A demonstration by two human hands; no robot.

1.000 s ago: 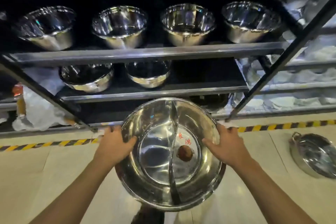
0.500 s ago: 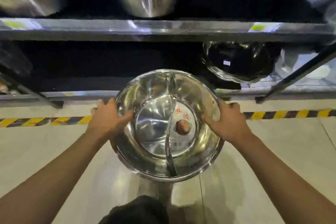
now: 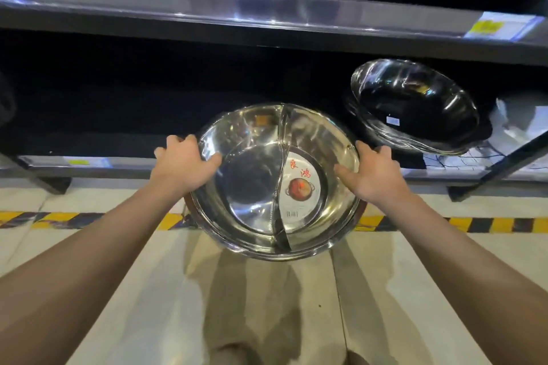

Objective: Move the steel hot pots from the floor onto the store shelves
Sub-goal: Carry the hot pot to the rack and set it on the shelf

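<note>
Head view — divided steel hot pot (image 3: 268,187) held level between left hand (image 3: 184,164) and right hand (image 3: 374,172), each curled over the rim, far edge at the bottom shelf (image 3: 89,160) lip — dark opening directly beyond, stacked pots (image 3: 415,104) to the right.

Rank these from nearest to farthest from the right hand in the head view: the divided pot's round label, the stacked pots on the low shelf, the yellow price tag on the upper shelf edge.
From the right hand:
1. Round label, just left of it, inside the divided pot it grips.
2. Stacked pots, up and right, on the low shelf.
3. Yellow price tag, far upper right.
</note>
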